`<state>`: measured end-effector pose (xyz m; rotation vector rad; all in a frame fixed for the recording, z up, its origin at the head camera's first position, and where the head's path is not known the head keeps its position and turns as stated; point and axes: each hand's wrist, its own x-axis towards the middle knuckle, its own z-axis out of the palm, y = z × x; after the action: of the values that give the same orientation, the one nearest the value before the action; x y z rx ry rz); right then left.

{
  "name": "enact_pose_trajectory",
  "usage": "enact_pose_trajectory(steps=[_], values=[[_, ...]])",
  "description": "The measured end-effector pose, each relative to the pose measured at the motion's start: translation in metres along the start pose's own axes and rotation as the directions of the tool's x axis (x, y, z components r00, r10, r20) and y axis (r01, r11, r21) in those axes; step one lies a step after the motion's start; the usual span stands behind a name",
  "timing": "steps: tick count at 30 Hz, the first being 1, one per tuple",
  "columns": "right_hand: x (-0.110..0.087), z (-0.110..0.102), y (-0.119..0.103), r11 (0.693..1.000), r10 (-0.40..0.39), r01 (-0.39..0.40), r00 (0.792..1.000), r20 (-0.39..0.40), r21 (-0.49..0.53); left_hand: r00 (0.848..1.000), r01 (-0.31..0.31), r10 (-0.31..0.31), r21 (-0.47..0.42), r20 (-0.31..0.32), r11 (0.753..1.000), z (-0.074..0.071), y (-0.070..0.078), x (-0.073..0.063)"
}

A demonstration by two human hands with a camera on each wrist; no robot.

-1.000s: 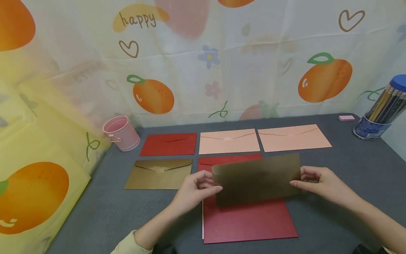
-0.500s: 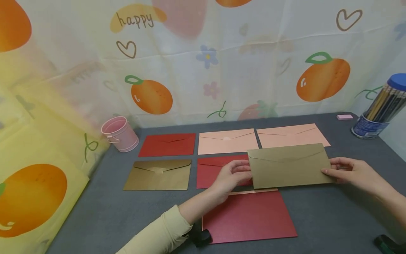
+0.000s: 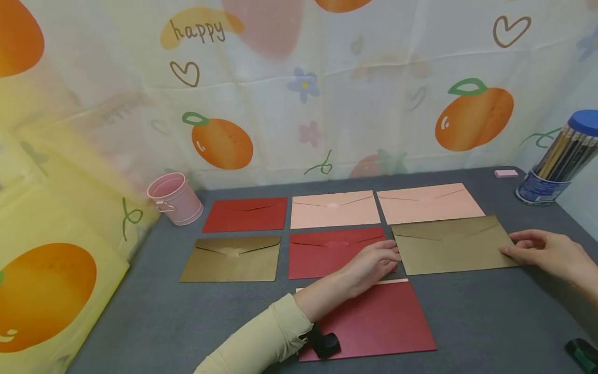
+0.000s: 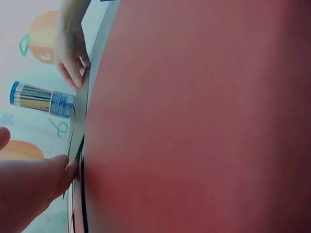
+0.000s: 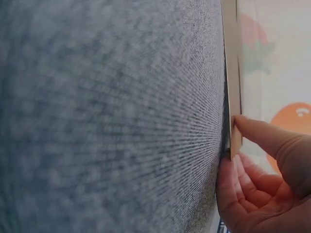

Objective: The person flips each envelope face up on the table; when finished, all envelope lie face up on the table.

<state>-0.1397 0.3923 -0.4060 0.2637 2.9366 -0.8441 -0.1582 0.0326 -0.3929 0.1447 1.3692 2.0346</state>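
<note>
A gold envelope lies low over the table at the right of the second row, its flap side up. My right hand pinches its right edge, thumb on one face and fingers on the other in the right wrist view. At its left edge are the bent fingers of my left hand; the left wrist view has fingertips against that edge. The left thumb is hidden in the head view. Under my left forearm is a red envelope stack with a paler edge showing.
Two pink envelopes and a red envelope form the back row. Another gold envelope and a brighter red envelope lie in front. A pink bucket, pencil tub and pink eraser stand near the back.
Both hands have carried the gold envelope rightward from above the red stack. It has turned from its dark plain face to its flap side and come down near the table.
</note>
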Motion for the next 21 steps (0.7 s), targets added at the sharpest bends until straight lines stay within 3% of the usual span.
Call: enact_pose_trajectory(steps=[10,13,15,18,21], values=[[-0.002,-0.004,-0.004,0.981,-0.133,0.125,0.99,-0.043,-0.15,0.997,0.037,-0.036,-0.014,0.075,0.999,-0.004,0.0,-0.004],[-0.005,-0.001,-0.011,0.969,-0.187,0.17,0.979,-0.082,-0.178,0.995,0.02,-0.023,0.034,0.096,0.999,-0.005,0.002,-0.009],[-0.008,0.001,-0.019,0.959,-0.23,0.206,0.967,-0.11,-0.194,0.996,-0.002,-0.008,0.116,0.092,0.993,-0.006,0.004,-0.014],[-0.012,0.008,-0.033,0.936,-0.314,0.28,0.937,-0.151,-0.212,0.996,-0.051,0.025,0.333,0.083,0.942,-0.009,0.006,-0.028],[-0.018,0.018,-0.052,0.907,-0.402,0.365,0.9,-0.171,-0.209,0.993,-0.107,0.062,0.561,0.099,0.821,-0.016,0.007,-0.044]])
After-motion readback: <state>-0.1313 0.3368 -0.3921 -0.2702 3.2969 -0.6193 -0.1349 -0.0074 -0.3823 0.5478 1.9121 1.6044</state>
